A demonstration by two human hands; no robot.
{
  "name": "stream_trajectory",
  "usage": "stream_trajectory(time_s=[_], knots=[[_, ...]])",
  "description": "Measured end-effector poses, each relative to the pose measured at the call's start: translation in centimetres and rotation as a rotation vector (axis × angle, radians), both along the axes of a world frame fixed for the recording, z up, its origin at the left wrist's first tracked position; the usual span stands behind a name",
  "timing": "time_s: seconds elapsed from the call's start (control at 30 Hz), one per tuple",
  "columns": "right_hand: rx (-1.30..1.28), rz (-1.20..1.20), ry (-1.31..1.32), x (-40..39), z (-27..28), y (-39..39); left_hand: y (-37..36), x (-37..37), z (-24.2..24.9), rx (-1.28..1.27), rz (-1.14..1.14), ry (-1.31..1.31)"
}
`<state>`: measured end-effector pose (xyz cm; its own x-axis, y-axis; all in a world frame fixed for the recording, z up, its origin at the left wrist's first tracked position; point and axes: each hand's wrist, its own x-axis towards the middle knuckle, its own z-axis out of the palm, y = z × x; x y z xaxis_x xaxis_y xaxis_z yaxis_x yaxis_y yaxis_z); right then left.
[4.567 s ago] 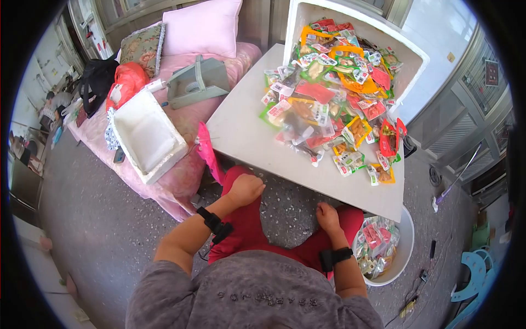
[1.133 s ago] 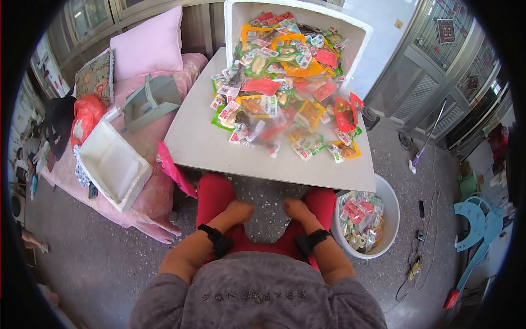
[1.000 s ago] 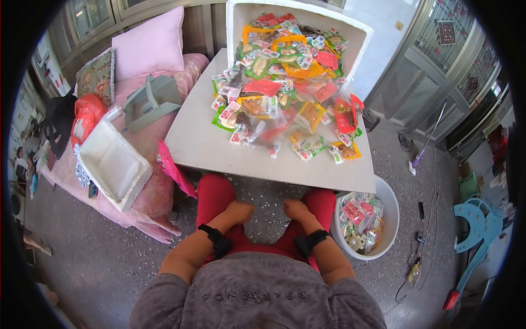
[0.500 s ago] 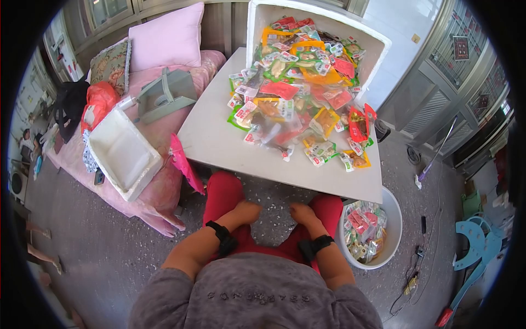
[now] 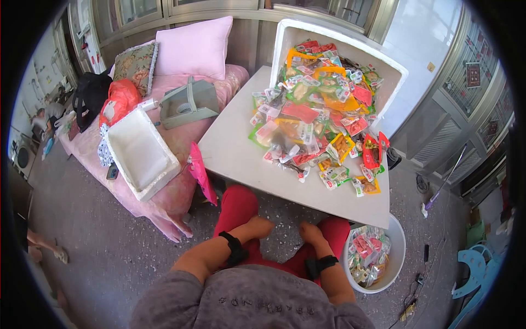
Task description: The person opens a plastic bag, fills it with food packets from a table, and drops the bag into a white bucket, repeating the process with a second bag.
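Observation:
My left hand (image 5: 259, 226) is closed in a fist above my left thigh, below the table's front edge. Close to it on the right, my right hand (image 5: 311, 233) is also curled shut beside my right knee. Nothing shows in either hand, and the two stay apart. In front of them stands a pale table (image 5: 241, 148). A heap of colourful sealed food packets (image 5: 298, 112) spills across it from a tipped white foam box (image 5: 401, 71). Several single packets, including a red one (image 5: 372, 151), lie near the table's right edge.
At the right table corner, a white bucket (image 5: 401, 257) holds more packets. To the left, a bed (image 5: 104, 172) carries an empty foam box (image 5: 143, 156), a grey-green caddy (image 5: 192, 104) and pillows. A bright pink bag (image 5: 201, 174) hangs at the table's left side. Cables lie on the floor.
The view has shifted, so the table, bed and bucket appear lower and mostly farther right. Both hands keep the same closed pose over my lap.

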<state>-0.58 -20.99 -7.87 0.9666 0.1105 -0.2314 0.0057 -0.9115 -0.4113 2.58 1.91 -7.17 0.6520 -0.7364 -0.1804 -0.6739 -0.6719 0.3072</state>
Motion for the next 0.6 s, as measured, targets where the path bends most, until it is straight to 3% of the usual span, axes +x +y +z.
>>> stream_trajectory(time_s=[0.6], knots=[[-0.014,0.044,0.029,0.22,-0.20,0.17,-0.28,-0.09,0.46,0.058,-0.011,0.015]])
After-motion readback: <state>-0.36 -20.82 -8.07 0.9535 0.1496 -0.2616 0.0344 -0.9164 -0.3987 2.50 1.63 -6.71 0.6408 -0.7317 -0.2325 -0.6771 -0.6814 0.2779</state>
